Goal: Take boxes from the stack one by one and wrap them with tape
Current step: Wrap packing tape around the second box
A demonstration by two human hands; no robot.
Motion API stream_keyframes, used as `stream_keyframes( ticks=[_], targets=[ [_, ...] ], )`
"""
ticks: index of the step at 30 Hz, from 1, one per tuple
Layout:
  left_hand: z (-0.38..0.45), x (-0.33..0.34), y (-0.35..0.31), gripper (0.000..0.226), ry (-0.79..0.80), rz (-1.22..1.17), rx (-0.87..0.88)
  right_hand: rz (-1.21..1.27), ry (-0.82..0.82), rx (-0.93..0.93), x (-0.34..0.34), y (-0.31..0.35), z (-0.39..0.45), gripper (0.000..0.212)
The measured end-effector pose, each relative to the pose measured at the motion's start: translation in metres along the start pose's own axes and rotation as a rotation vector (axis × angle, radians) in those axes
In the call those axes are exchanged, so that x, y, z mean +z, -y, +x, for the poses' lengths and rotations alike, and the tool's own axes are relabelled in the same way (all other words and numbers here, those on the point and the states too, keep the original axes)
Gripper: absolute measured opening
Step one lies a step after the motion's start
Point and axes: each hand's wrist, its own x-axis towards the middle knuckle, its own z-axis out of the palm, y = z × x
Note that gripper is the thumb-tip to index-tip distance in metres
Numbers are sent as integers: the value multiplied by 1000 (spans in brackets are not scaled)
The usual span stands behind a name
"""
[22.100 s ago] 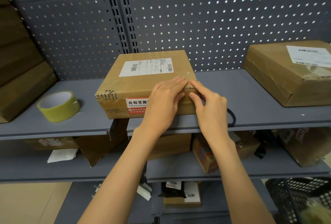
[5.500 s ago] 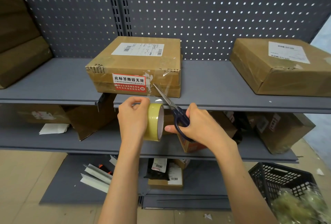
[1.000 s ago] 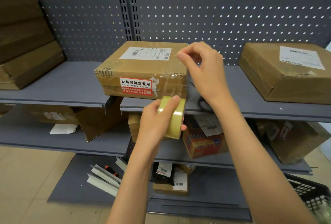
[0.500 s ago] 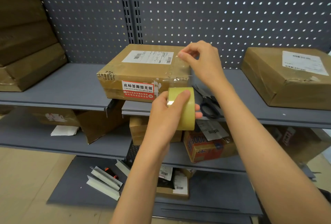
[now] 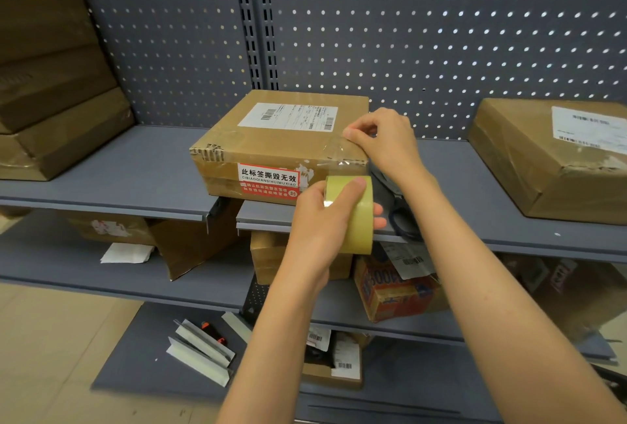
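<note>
A cardboard box [image 5: 271, 145] with a white shipping label and a red sticker sits on the middle grey shelf. My left hand [image 5: 322, 216] grips a yellowish tape roll [image 5: 356, 213] in front of the box's right front corner. A clear strip of tape [image 5: 339, 152] runs from the roll up over that corner. My right hand [image 5: 383, 142] pinches the strip's free end down on the box top near its right edge. Dark-handled scissors [image 5: 403, 220] lie on the shelf just right of the box, partly hidden by my hands.
A stack of brown boxes [image 5: 51, 84] stands at the left of the shelf [image 5: 135, 169]. Another labelled box [image 5: 556, 159] lies at the right. Lower shelves hold several parcels and papers. A perforated grey panel backs the shelves.
My left hand has raised the tape roll up to the box's front corner. My right hand has lowered the strip end onto the box top.
</note>
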Motion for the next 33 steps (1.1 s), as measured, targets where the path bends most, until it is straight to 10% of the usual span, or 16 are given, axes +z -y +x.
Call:
stream_keyframes(
  ticks=[6,9,19,33],
  targets=[
    [2,-1,3,11,-5,14,-2,124,-39,45,2,0,-1,53],
    [2,-3,3,11,2,26,-7,91,-86,-57,-3,4,-8,20],
    [2,-4,16,10,9,76,18,-112,505,-138,-11,9,-27,48],
    [-7,-12,35,23,-143,195,-23,-269,533,-165,-13,11,-25,46]
  ],
)
